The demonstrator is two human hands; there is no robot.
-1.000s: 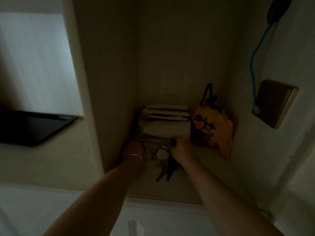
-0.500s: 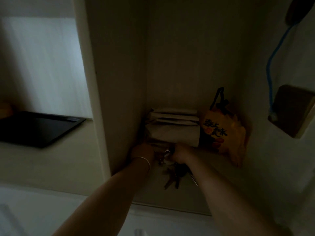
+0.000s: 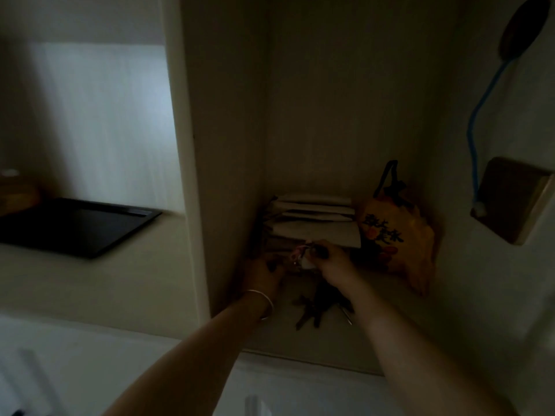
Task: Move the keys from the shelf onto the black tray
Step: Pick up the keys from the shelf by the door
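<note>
While the right hand (image 3: 332, 264) is pinched on the top of the keys (image 3: 318, 307) — fingers closed around the pale fob and ring end — the bunch itself hangs below it, tips at or just above the shelf (image 3: 315, 340) floor. Too dark to tell if they're fully off the surface.

Left hand (image 3: 265, 273) sits just left of the keys, fingers curled. Can't tell whether it holds part of the ring or just steadies; nothing clearly in it.

Everything relative to the keys:
- stack of folded paper bags (image 3: 312, 226) directly behind, touching or nearly touching the right hand's knuckles
- orange bag (image 3: 396, 235) behind and to the right, near
- cabinet side panel (image 3: 222, 175) just left, past the left hand
- black tray (image 3: 75, 226) well to the left, on the far side of that panel, on the counter

Risks, as I judge them:
- grip is on the fob end only; if the ring slips or the fob detaches, the bunch drops back on the shelf
- dangling keys swing on the way out — could clip the panel edge, since the route to the tray goes around it
- pulling up close to the paper stack may snag a loose key or drag a bag forward
- low light — easy to misjudge the tray rim and land the keys on the counter instead.
</note>
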